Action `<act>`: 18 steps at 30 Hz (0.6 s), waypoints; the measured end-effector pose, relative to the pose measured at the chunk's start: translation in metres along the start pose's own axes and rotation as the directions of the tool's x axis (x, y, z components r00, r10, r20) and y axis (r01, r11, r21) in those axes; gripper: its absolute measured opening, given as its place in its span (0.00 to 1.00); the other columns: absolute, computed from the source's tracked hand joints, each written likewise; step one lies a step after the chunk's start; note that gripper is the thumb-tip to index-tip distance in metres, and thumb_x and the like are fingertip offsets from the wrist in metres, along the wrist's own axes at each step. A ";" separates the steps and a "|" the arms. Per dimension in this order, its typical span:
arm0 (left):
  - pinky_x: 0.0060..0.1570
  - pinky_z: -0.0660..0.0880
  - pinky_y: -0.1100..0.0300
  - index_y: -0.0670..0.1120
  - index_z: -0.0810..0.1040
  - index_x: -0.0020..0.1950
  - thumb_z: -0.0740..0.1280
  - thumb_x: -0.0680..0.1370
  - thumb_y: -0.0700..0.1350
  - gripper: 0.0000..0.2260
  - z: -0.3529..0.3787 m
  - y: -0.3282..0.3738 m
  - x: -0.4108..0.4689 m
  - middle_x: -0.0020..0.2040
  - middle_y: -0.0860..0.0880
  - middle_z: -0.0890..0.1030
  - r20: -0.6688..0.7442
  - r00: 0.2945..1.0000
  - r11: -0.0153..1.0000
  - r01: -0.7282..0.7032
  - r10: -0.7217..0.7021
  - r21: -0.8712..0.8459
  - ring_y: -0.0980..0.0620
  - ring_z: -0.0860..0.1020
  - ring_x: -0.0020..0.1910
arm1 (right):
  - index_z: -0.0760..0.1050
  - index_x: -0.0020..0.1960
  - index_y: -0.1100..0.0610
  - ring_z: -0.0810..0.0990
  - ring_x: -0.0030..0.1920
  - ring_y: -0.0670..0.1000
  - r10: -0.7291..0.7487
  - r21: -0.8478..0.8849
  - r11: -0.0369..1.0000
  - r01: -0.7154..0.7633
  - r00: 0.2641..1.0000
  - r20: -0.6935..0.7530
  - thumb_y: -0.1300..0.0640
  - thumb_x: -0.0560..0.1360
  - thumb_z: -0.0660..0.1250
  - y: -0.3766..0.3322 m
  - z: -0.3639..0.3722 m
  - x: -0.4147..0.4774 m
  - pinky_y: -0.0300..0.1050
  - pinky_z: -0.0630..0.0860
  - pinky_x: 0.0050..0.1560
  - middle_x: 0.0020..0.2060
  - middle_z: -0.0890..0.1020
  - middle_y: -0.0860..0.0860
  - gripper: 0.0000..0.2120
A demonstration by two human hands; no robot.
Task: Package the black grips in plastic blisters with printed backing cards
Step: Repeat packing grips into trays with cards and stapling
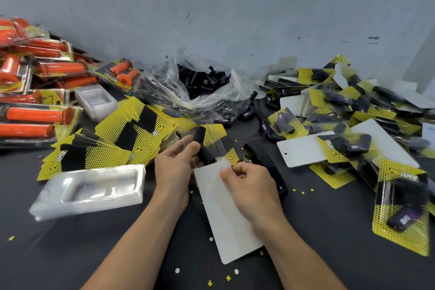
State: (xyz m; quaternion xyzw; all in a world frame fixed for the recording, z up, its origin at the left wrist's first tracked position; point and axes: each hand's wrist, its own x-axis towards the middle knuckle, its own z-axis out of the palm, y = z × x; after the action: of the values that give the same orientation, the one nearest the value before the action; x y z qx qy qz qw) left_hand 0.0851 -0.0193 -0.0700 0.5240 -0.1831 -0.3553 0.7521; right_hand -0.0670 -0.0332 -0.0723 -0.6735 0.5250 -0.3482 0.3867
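My left hand grips a clear plastic blister with a black grip inside it, held just above the table's middle. My right hand pinches the top edge of a backing card, white side up, which slants from the blister toward me. A fan of yellow-and-black printed cards lies left of my hands. A stack of empty blisters sits at the near left. A clear bag of loose black grips stands behind.
Finished black-grip packs are heaped on the right. Packs of orange grips pile up at the far left, beside a second blister stack. A black stapler-like tool lies right of my hands. Small punched scraps dot the dark table.
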 end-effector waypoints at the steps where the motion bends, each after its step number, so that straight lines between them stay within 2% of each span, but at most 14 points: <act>1: 0.28 0.76 0.61 0.48 0.87 0.56 0.75 0.77 0.38 0.10 0.000 -0.001 0.000 0.46 0.45 0.88 0.003 1.000 1.000 -0.002 0.002 0.022 0.52 0.83 0.36 | 0.80 0.37 0.54 0.77 0.34 0.39 -0.003 -0.011 1.000 0.003 1.000 -0.009 0.44 0.78 0.69 0.000 0.000 0.000 0.38 0.70 0.31 0.34 0.82 0.41 0.16; 4: 0.27 0.72 0.60 0.51 0.87 0.54 0.76 0.76 0.39 0.10 0.000 -0.006 0.001 0.42 0.43 0.85 0.027 1.000 0.996 -0.018 0.016 0.086 0.50 0.77 0.36 | 0.77 0.37 0.54 0.76 0.32 0.38 -0.015 -0.027 1.000 0.014 0.999 -0.037 0.46 0.80 0.68 0.001 0.002 0.003 0.33 0.65 0.27 0.29 0.80 0.44 0.16; 6: 0.30 0.72 0.58 0.52 0.87 0.55 0.75 0.76 0.40 0.11 0.000 -0.008 0.002 0.40 0.43 0.83 0.058 0.998 0.991 -0.033 0.026 0.127 0.48 0.75 0.35 | 0.78 0.44 0.50 0.77 0.32 0.39 -0.017 0.006 1.000 0.017 0.999 -0.028 0.49 0.81 0.68 0.001 0.004 0.004 0.30 0.66 0.28 0.33 0.82 0.45 0.08; 8: 0.34 0.76 0.53 0.53 0.87 0.56 0.76 0.75 0.41 0.12 0.000 -0.010 0.002 0.41 0.45 0.85 0.073 0.997 0.982 -0.051 0.038 0.181 0.48 0.77 0.36 | 0.79 0.51 0.48 0.79 0.33 0.38 -0.015 0.047 0.999 0.016 1.000 -0.025 0.53 0.80 0.68 0.000 0.004 0.004 0.29 0.67 0.29 0.36 0.84 0.46 0.01; 10: 0.44 0.82 0.48 0.54 0.87 0.56 0.76 0.75 0.42 0.12 -0.001 -0.012 0.002 0.42 0.48 0.88 0.061 0.996 0.965 -0.077 0.063 0.252 0.49 0.82 0.39 | 0.79 0.50 0.49 0.78 0.32 0.39 -0.025 0.077 0.997 0.029 0.999 -0.047 0.55 0.80 0.68 0.000 0.002 0.005 0.31 0.68 0.31 0.34 0.84 0.47 0.02; 12: 0.49 0.84 0.46 0.55 0.86 0.56 0.76 0.75 0.43 0.12 -0.003 -0.013 0.002 0.42 0.51 0.88 0.052 0.993 0.938 -0.118 0.107 0.325 0.49 0.86 0.42 | 0.77 0.46 0.49 0.77 0.31 0.42 -0.019 0.067 0.997 0.024 0.997 -0.074 0.56 0.81 0.68 -0.001 -0.001 0.007 0.35 0.69 0.32 0.33 0.83 0.47 0.05; 16: 0.45 0.85 0.53 0.58 0.86 0.48 0.76 0.72 0.43 0.11 -0.006 -0.011 0.002 0.37 0.57 0.87 0.029 0.982 0.866 -0.179 0.187 0.466 0.56 0.86 0.37 | 0.75 0.44 0.50 0.74 0.31 0.43 -0.011 0.019 1.000 0.012 0.998 -0.068 0.56 0.81 0.68 0.001 -0.002 0.006 0.31 0.65 0.29 0.33 0.80 0.46 0.07; 18: 0.43 0.85 0.53 0.56 0.88 0.50 0.76 0.71 0.42 0.11 -0.007 -0.010 0.003 0.36 0.56 0.86 0.009 0.981 0.849 -0.171 0.192 0.499 0.55 0.86 0.36 | 0.75 0.44 0.50 0.74 0.31 0.43 -0.025 -0.002 1.000 0.025 0.997 -0.066 0.56 0.81 0.68 0.001 -0.001 0.005 0.32 0.64 0.30 0.33 0.79 0.46 0.07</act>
State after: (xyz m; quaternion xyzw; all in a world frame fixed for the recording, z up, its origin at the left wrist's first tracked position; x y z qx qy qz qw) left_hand 0.0881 -0.0183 -0.0826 0.6875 -0.3017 -0.2125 0.6255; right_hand -0.0675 -0.0380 -0.0724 -0.6682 0.5293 -0.3750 0.3644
